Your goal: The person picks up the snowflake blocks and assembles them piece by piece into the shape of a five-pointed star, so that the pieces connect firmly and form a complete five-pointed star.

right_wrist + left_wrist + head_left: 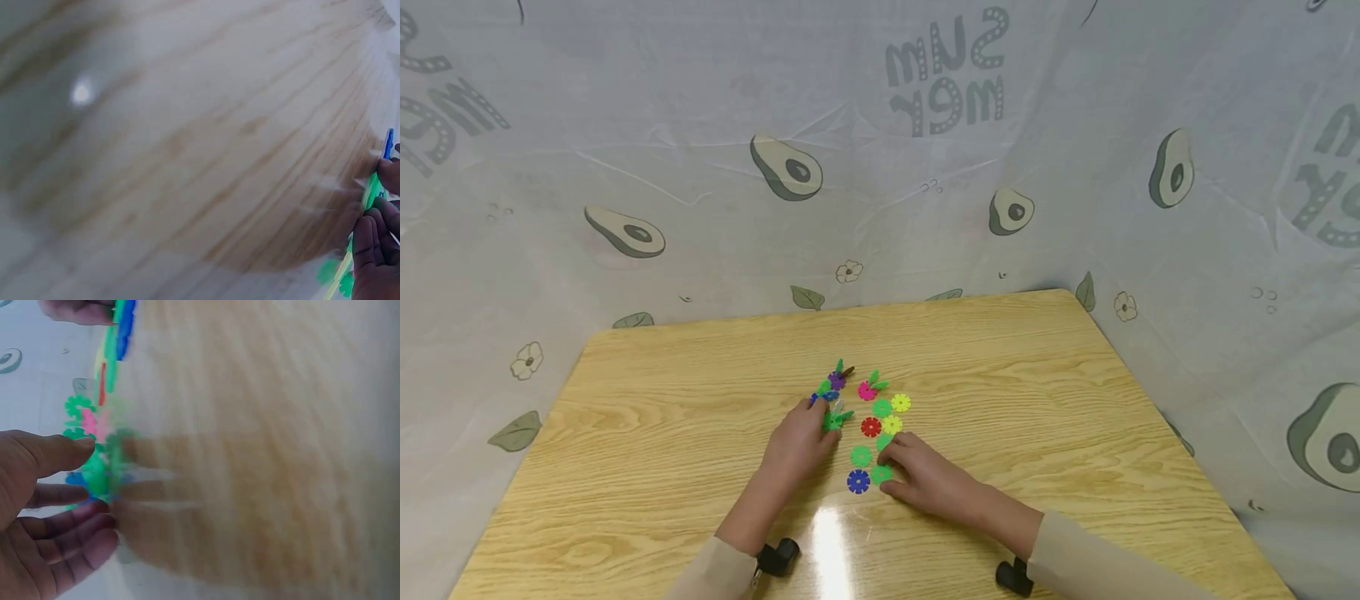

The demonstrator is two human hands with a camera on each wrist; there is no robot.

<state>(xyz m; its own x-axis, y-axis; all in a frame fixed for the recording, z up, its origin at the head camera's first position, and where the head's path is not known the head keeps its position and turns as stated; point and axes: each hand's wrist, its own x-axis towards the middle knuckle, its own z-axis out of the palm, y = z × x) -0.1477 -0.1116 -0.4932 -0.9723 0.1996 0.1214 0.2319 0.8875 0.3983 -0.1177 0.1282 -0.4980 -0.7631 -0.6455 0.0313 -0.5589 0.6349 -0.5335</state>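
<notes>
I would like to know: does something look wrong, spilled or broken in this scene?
No spill or clear damage shows among the colourful pieces on the table. Only the lettering on the backdrop looks odd: it runs backwards, as if mirrored.

**Patterned cloth round a wood-grain table**

In your head view, a pale grey cloth (880, 233) stands behind the table (985, 358) and along both sides, visibly creased. You'll note printed avocados (786, 168), flowers (849, 272), leaves (807, 297) and "summer" lettering (946, 102) (running right to left as you face it). The tabletop is yellowish, streaked wood grain. Light leaves a white glare strip (831, 554) at its near side; your right wrist view shows a small bright spot (82, 92).
</notes>
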